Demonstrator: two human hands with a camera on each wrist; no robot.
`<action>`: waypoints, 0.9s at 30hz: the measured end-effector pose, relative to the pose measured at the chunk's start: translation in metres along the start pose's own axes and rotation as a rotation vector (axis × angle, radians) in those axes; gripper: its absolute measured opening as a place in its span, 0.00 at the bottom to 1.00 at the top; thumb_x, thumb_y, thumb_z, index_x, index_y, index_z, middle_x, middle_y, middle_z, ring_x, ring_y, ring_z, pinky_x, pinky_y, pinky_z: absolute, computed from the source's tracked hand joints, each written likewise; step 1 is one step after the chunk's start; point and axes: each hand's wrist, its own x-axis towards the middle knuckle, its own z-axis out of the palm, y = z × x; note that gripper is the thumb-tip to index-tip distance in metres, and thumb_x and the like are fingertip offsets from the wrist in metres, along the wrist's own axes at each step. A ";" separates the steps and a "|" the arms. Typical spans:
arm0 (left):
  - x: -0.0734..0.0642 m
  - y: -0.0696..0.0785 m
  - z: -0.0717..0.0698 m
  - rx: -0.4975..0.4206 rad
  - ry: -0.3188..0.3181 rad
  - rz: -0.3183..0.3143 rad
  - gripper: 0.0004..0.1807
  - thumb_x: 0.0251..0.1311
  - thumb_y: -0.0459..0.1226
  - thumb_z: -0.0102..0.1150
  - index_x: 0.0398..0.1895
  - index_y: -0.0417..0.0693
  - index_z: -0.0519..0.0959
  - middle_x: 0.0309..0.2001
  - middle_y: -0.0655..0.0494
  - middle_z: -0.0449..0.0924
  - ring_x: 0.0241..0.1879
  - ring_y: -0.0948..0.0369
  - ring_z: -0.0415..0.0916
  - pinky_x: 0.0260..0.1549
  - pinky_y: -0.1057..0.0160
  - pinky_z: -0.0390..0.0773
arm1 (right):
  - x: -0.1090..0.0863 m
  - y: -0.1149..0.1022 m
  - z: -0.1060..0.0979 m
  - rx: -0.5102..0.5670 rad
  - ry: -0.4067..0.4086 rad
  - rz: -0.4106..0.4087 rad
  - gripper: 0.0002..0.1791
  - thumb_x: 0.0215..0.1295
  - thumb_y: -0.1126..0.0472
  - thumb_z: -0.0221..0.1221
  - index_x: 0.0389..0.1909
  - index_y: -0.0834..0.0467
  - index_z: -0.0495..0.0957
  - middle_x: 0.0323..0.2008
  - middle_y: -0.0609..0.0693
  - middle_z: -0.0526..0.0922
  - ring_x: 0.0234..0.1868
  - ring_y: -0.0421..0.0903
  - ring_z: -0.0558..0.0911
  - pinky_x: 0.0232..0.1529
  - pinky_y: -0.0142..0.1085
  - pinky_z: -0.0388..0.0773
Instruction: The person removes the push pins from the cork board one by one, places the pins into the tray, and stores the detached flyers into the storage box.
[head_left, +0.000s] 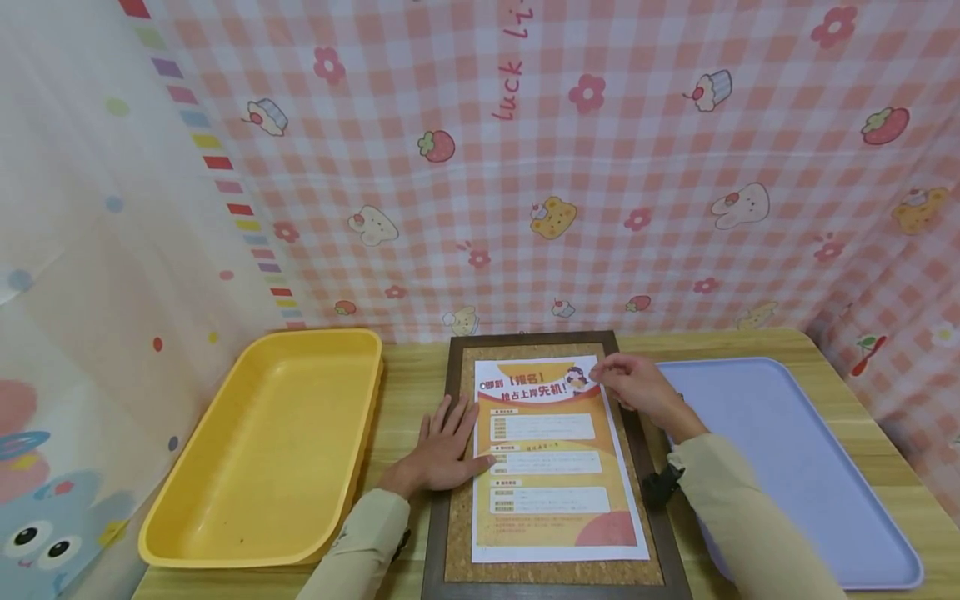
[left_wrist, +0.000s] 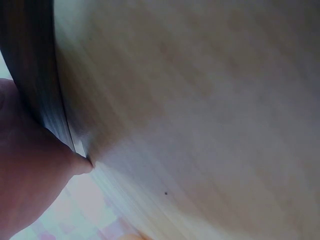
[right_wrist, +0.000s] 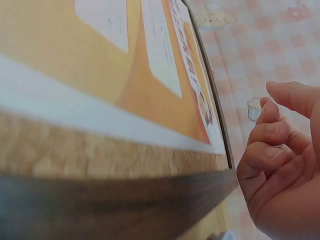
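Note:
A printed orange-and-white poster sheet [head_left: 551, 508] lies on a cork board [head_left: 570, 573] with a dark wooden frame [head_left: 437, 542]. My left hand [head_left: 442, 450] rests with spread fingers across the frame's left side, fingertips and thumb on the sheet's left edge. By the sheet's upper right corner is my right hand [head_left: 637, 387], over the frame's right side. In the right wrist view its fingers [right_wrist: 270, 155] are loosely curled, the thumb stands apart from them, and nothing shows between them. The left wrist view has only part of the left hand [left_wrist: 35, 170] beside the frame.
A deep yellow tray [head_left: 262, 450] stands on the wooden table [head_left: 405, 375] left of the board. At the right lies a shallow lavender tray [head_left: 795, 467], partly behind the right forearm. A pink checked curtain [head_left: 487, 183] hangs behind the table.

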 end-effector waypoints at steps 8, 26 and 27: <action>0.002 -0.002 0.002 0.008 0.007 -0.004 0.49 0.69 0.61 0.46 0.81 0.47 0.39 0.80 0.47 0.31 0.78 0.46 0.23 0.71 0.35 0.32 | 0.008 -0.007 0.019 -0.061 0.034 0.022 0.13 0.69 0.59 0.60 0.47 0.64 0.81 0.23 0.51 0.79 0.14 0.39 0.62 0.17 0.32 0.61; 0.001 -0.003 0.001 -0.014 0.013 0.017 0.50 0.69 0.60 0.47 0.80 0.43 0.39 0.80 0.45 0.31 0.78 0.45 0.22 0.70 0.34 0.31 | 0.033 -0.018 0.068 -0.096 -0.066 0.010 0.10 0.68 0.60 0.61 0.46 0.61 0.82 0.13 0.45 0.68 0.12 0.40 0.62 0.16 0.32 0.59; 0.001 -0.002 0.001 -0.006 0.008 0.010 0.49 0.69 0.60 0.46 0.80 0.44 0.39 0.80 0.45 0.31 0.78 0.45 0.22 0.70 0.34 0.31 | 0.034 -0.019 0.071 -0.113 -0.067 0.006 0.10 0.68 0.60 0.61 0.45 0.60 0.82 0.13 0.45 0.68 0.13 0.40 0.62 0.16 0.32 0.59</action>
